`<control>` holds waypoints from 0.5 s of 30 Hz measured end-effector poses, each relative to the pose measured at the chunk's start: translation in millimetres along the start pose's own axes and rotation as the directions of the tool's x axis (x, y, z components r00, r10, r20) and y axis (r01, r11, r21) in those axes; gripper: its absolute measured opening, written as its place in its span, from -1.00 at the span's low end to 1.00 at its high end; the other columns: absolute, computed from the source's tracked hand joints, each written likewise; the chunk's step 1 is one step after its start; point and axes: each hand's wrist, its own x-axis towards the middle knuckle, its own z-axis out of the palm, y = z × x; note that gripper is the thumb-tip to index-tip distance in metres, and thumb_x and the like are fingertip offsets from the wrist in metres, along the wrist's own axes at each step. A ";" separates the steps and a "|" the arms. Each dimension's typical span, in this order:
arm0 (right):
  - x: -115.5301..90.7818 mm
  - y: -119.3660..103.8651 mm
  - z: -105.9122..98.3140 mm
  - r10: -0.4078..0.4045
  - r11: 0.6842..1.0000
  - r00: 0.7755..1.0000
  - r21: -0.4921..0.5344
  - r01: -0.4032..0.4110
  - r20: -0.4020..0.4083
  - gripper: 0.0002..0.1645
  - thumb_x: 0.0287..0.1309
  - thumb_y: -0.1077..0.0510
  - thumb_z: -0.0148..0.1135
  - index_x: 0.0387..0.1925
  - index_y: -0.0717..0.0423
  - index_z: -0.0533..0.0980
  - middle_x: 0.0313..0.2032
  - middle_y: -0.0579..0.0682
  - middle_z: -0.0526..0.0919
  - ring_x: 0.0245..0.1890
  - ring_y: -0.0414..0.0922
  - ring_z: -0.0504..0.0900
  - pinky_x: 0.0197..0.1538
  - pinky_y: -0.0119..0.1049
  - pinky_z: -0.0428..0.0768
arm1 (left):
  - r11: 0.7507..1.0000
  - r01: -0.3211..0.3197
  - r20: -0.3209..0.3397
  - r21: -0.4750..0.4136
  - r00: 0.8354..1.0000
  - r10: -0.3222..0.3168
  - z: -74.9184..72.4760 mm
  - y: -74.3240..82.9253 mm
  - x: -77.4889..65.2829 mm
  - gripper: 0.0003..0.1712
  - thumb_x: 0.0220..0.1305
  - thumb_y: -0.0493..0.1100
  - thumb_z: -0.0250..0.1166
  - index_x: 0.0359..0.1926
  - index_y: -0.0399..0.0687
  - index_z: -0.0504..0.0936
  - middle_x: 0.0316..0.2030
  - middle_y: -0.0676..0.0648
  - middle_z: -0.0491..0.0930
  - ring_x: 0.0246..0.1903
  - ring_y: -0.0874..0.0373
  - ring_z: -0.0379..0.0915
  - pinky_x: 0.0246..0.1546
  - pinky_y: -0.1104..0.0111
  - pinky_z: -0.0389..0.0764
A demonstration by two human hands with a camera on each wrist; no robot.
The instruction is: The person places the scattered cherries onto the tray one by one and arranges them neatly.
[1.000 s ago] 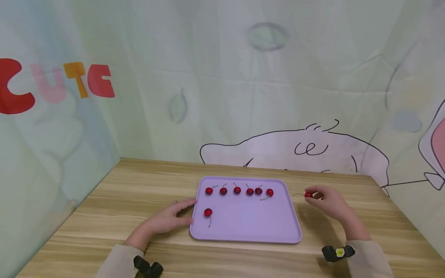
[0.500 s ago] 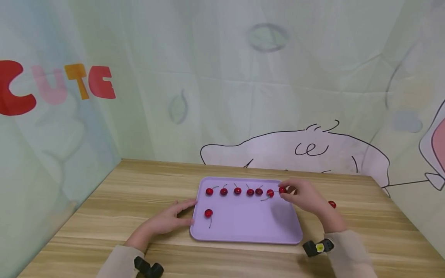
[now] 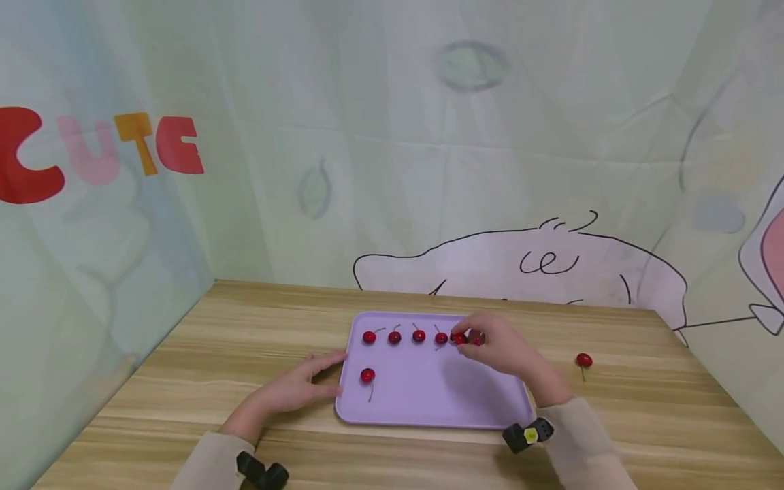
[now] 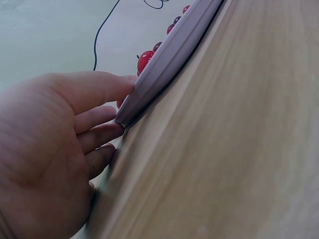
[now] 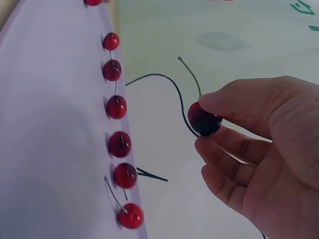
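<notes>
My right hand [image 3: 499, 346] pinches a dark red cherry [image 5: 205, 120] between thumb and fingertips, over the back right part of a lilac tray [image 3: 422, 401]. Its thin green stem sticks out past the thumb. Along the tray's far edge runs a row of several cherries [image 3: 418, 336]; in the head view the held one overlaps this row, and the fingers partly hide its right end. My left hand [image 3: 290, 389] lies at the tray's left edge, its fingers extended, thumb and fingertips touching the rim. A single cherry [image 3: 367, 376] with a stem sits inside near that edge.
One more cherry [image 3: 584, 361] lies on the wooden table [image 3: 294, 456], right of the tray. A pale printed curtain [image 3: 392, 170] stands behind the table and along its sides. Both wrists carry a small black camera [image 3: 262, 471].
My right hand has carried the pinched cherry leftward from beside the tray to above its back row. The cherry on the table to the right came into sight. My left hand stays put.
</notes>
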 end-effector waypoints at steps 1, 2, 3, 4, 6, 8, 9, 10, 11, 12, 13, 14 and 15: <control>1.6 -1.9 2.7 -0.005 1.000 1.000 0.001 0.005 0.006 -0.74 0.08 0.26 0.35 -0.13 0.13 0.65 -0.30 -0.11 0.64 -0.32 -0.16 0.50 -0.28 -0.35 0.54 | 1.000 0.001 -0.001 0.000 1.000 -0.001 0.0 0.1 -0.1 -0.23 0.25 0.01 0.31 0.40 -0.15 0.29 0.41 -0.23 0.19 0.45 -0.21 -0.11 0.42 -0.16 -0.37; 3.0 -4.0 5.3 -0.014 1.000 1.000 0.007 0.014 0.015 -0.73 0.08 0.26 0.34 -0.13 0.13 0.65 -0.31 -0.12 0.64 -0.32 -0.16 0.51 -0.29 -0.35 0.54 | 1.000 0.001 -0.001 -0.002 1.000 -0.001 -0.1 0.2 -0.2 -0.23 0.25 0.01 0.31 0.40 -0.15 0.29 0.41 -0.23 0.19 0.45 -0.22 -0.11 0.42 -0.16 -0.37; 4.2 -5.9 8.0 -0.020 1.000 1.000 0.008 0.020 0.023 -0.73 0.08 0.25 0.34 -0.12 0.13 0.65 -0.31 -0.13 0.64 -0.32 -0.18 0.51 -0.28 -0.36 0.54 | 1.000 0.002 -0.001 -0.003 1.000 -0.002 0.0 0.4 -0.3 -0.23 0.25 0.01 0.31 0.40 -0.15 0.29 0.41 -0.23 0.19 0.45 -0.22 -0.11 0.42 -0.16 -0.37; 5.5 -7.4 10.5 -0.031 0.999 0.999 0.016 0.031 0.033 -0.73 0.08 0.25 0.34 -0.12 0.14 0.65 -0.31 -0.13 0.64 -0.31 -0.18 0.51 -0.27 -0.36 0.55 | 1.000 0.003 -0.001 -0.002 1.000 -0.003 -0.1 0.6 -0.4 -0.23 0.25 0.01 0.31 0.40 -0.15 0.29 0.41 -0.23 0.19 0.45 -0.22 -0.11 0.42 -0.16 -0.37; 8.4 -9.6 15.7 -0.057 0.998 0.997 0.036 0.055 0.054 -0.73 0.09 0.26 0.33 -0.12 0.17 0.64 -0.32 -0.14 0.65 -0.30 -0.19 0.52 -0.25 -0.36 0.56 | 1.000 0.005 -0.001 0.002 1.000 -0.005 -0.1 1.0 -0.7 -0.24 0.25 0.01 0.31 0.40 -0.14 0.29 0.41 -0.23 0.19 0.45 -0.22 -0.11 0.42 -0.16 -0.37; 11.0 -11.9 20.7 -0.080 0.996 0.994 0.054 0.076 0.074 -0.73 0.09 0.26 0.32 -0.12 0.19 0.64 -0.31 -0.14 0.64 -0.28 -0.19 0.53 -0.21 -0.35 0.57 | 1.000 0.006 -0.002 0.006 1.000 -0.006 -0.1 1.6 -0.8 -0.24 0.25 0.02 0.31 0.40 -0.13 0.29 0.41 -0.22 0.19 0.45 -0.22 -0.11 0.42 -0.16 -0.37; 12.3 -12.7 23.2 -0.088 0.995 0.993 0.059 0.083 0.080 -0.73 0.09 0.27 0.32 -0.12 0.19 0.64 -0.31 -0.14 0.63 -0.27 -0.19 0.53 -0.20 -0.35 0.58 | 1.000 0.007 -0.002 0.007 1.000 -0.007 -0.1 1.8 -1.0 -0.24 0.25 0.02 0.31 0.40 -0.13 0.29 0.41 -0.22 0.19 0.45 -0.22 -0.11 0.42 -0.16 -0.37; 13.6 -13.7 25.6 -0.099 0.993 0.991 0.066 0.094 0.085 -0.73 0.09 0.27 0.32 -0.12 0.20 0.64 -0.30 -0.13 0.63 -0.27 -0.19 0.54 -0.19 -0.35 0.58 | 1.000 0.007 -0.002 0.009 1.000 -0.007 -0.1 1.9 -1.0 -0.24 0.25 0.02 0.31 0.40 -0.13 0.29 0.41 -0.22 0.19 0.45 -0.22 -0.12 0.42 -0.16 -0.37; 15.0 -14.6 28.1 -0.107 0.992 0.990 0.070 0.101 0.090 -0.73 0.09 0.28 0.32 -0.12 0.20 0.64 -0.30 -0.13 0.63 -0.27 -0.19 0.54 -0.19 -0.35 0.58 | 1.000 0.007 -0.003 0.010 1.000 -0.007 -0.2 1.9 -0.9 -0.24 0.25 0.02 0.30 0.40 -0.13 0.29 0.41 -0.22 0.19 0.45 -0.22 -0.12 0.42 -0.16 -0.37; 16.3 -15.6 30.7 -0.112 0.992 0.989 0.076 0.105 0.097 -0.74 0.10 0.28 0.31 -0.12 0.20 0.64 -0.30 -0.12 0.63 -0.27 -0.19 0.54 -0.20 -0.36 0.58 | 1.000 0.007 -0.003 0.010 1.000 -0.007 -0.3 1.7 -0.8 -0.23 0.25 0.03 0.31 0.40 -0.13 0.29 0.41 -0.22 0.19 0.45 -0.22 -0.12 0.42 -0.16 -0.37; 17.4 -16.6 33.1 -0.114 0.991 0.988 0.085 0.105 0.106 -0.74 0.10 0.28 0.31 -0.12 0.19 0.64 -0.29 -0.12 0.63 -0.26 -0.19 0.53 -0.21 -0.37 0.58 | 1.000 0.005 -0.003 0.010 1.000 -0.005 -0.4 1.4 -0.7 -0.23 0.25 0.03 0.31 0.40 -0.13 0.29 0.41 -0.23 0.19 0.45 -0.23 -0.12 0.42 -0.16 -0.37; 18.6 -17.8 35.3 -0.116 0.990 0.987 0.095 0.105 0.112 -0.74 0.10 0.28 0.31 -0.12 0.20 0.63 -0.29 -0.11 0.63 -0.26 -0.18 0.53 -0.23 -0.38 0.58 | 1.000 -0.002 0.000 0.007 1.000 0.002 -0.5 1.0 -0.6 -0.23 0.25 0.02 0.30 0.40 -0.15 0.29 0.41 -0.24 0.19 0.45 -0.23 -0.12 0.42 -0.16 -0.37; 19.5 -19.1 37.7 -0.114 0.989 0.986 0.106 0.101 0.121 -0.73 0.09 0.28 0.31 -0.11 0.19 0.63 -0.28 -0.11 0.63 -0.26 -0.17 0.53 -0.25 -0.39 0.58 | 1.000 -0.008 0.004 0.004 1.000 0.008 -0.6 0.5 -0.5 -0.23 0.25 0.01 0.30 0.40 -0.16 0.28 0.41 -0.25 0.18 0.45 -0.23 -0.12 0.42 -0.16 -0.38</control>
